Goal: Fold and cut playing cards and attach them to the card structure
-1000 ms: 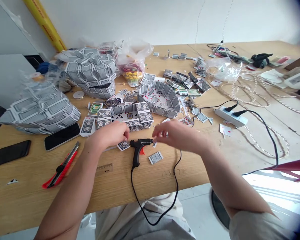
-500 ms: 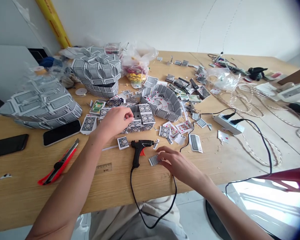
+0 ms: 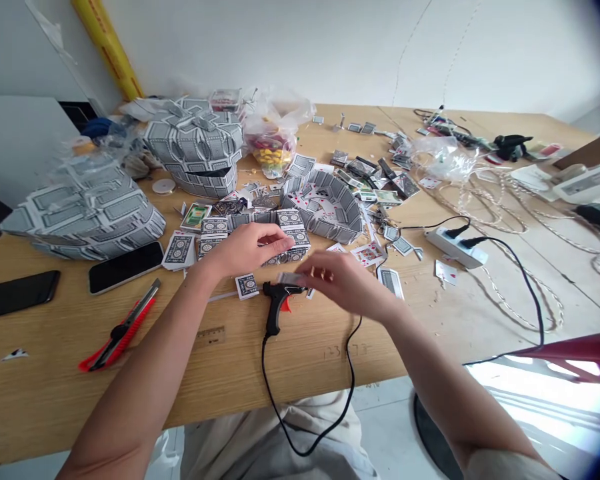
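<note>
A phone lies beside the grey card basket.

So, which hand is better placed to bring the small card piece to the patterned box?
Probably the right hand: its fingertips hold the small card piece near the glue gun, close in front of the patterned box. The left hand, over the box, seems better placed to steady it.

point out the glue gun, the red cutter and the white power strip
glue gun (image 3: 274,315): head view, on its black handle
red cutter (image 3: 113,345): head view, on its body
white power strip (image 3: 443,243): head view, on its casing
</note>
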`<control>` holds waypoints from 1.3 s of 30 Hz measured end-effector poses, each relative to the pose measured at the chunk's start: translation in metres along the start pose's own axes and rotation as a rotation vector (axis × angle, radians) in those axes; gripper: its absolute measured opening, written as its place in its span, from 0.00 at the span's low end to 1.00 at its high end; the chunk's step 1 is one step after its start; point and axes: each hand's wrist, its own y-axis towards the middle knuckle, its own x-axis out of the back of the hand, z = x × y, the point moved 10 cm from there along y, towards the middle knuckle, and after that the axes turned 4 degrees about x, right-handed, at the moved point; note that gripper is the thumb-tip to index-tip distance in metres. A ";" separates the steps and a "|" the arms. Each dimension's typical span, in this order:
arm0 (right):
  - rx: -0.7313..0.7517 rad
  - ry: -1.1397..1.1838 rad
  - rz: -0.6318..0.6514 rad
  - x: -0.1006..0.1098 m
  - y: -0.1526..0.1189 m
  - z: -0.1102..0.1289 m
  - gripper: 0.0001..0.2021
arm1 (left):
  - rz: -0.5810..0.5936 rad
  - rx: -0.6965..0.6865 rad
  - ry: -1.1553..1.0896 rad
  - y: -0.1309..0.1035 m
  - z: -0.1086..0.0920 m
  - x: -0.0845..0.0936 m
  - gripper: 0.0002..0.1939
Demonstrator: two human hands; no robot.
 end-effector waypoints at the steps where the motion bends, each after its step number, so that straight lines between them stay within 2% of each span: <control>1: -0.005 0.024 -0.010 0.007 0.018 -0.002 0.06 | -0.005 -0.012 -0.019 0.001 0.000 0.001 0.22; 5: 0.005 0.161 -0.077 0.025 0.079 -0.019 0.08 | -0.134 0.031 -0.039 0.007 0.016 0.017 0.15; 7: 0.028 0.234 -0.117 0.026 0.096 -0.027 0.09 | -0.227 0.060 -0.037 0.007 0.025 0.028 0.13; 10: 0.019 0.283 -0.149 0.021 0.108 -0.037 0.09 | -0.321 0.084 0.034 0.007 0.033 0.036 0.14; 15: -0.031 0.218 -0.245 0.023 0.109 -0.045 0.07 | -0.280 0.110 0.062 0.010 0.039 0.028 0.14; 19: -0.061 0.054 -0.284 0.036 0.103 -0.043 0.04 | -0.308 0.154 0.127 0.010 0.045 0.028 0.12; 22: -0.099 -0.102 -0.212 0.036 0.097 -0.039 0.02 | -0.280 0.163 0.149 0.011 0.049 0.023 0.13; 27: -0.127 -0.245 -0.045 0.023 0.088 -0.035 0.04 | -0.267 0.164 0.150 0.013 0.057 0.019 0.14; 33: -0.151 -0.265 -0.026 0.020 0.083 -0.039 0.03 | -0.248 0.157 0.137 0.016 0.062 0.017 0.14; 39: -0.166 -0.272 -0.020 0.020 0.082 -0.041 0.04 | -0.215 0.218 0.218 0.014 0.062 0.014 0.16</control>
